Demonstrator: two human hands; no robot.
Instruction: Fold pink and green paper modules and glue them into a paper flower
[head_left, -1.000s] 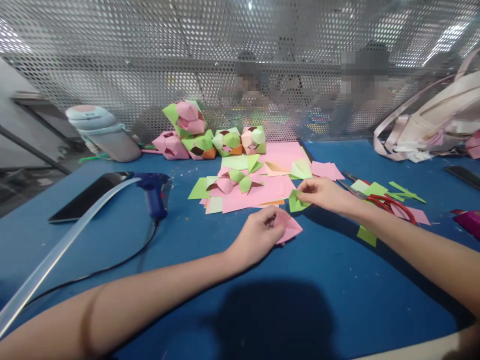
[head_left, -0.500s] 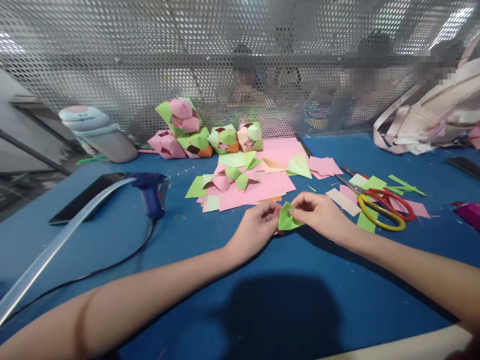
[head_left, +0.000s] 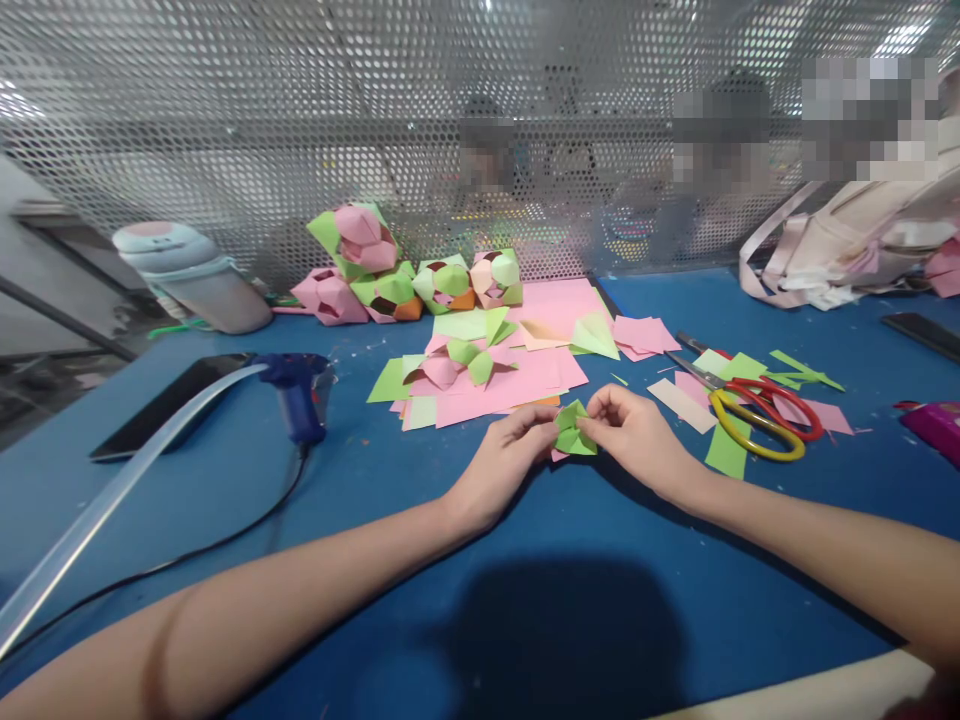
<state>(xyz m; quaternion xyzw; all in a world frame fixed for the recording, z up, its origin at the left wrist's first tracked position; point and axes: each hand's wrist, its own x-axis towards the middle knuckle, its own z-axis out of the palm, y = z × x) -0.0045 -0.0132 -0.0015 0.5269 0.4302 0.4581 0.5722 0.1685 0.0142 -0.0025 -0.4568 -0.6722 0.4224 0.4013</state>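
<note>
A small piece of folded green paper (head_left: 576, 438) is held between my two hands, just above the blue table (head_left: 360, 620). My left hand (head_left: 517, 445) grips its left side between thumb and fingers, and a bit of pink paper shows under that edge. On the right side, my right hand (head_left: 626, 430) pinches the green paper with thumb and forefinger. Creases and raised flaps show on its upper face. Just beyond my hands lie stacked pink sheets (head_left: 480, 405) with folded green and pink pieces (head_left: 471, 362) on top.
Scissors with yellow and red handles (head_left: 757, 425) lie among paper scraps at right. A blue glue gun (head_left: 300, 400) with a long clear stick and black cord is at left. Folded paper balls (head_left: 446, 285), a bottle (head_left: 199, 280) and a bag (head_left: 862, 230) stand near the perforated metal screen (head_left: 300, 100).
The green paper has turned slightly and lies flatter, its folded face showing more. My left fingers have shifted along its edge. The view has moved a little.
</note>
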